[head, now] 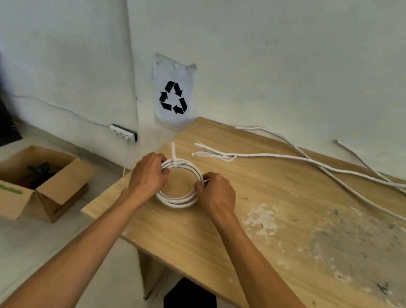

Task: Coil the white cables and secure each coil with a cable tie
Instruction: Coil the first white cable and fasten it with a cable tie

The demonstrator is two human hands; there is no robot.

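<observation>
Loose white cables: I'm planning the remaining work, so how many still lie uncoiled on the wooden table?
3, though ends run out of view: one long loose white cable, one crossing it, one thinner by the wall.

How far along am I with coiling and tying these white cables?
Done: one coil is wound, with a cable tie around it, tail sticking up. In hand: left hand and right hand both grip that coil. Left: the loose cables lie uncoiled across the table, near spare ties.
</observation>
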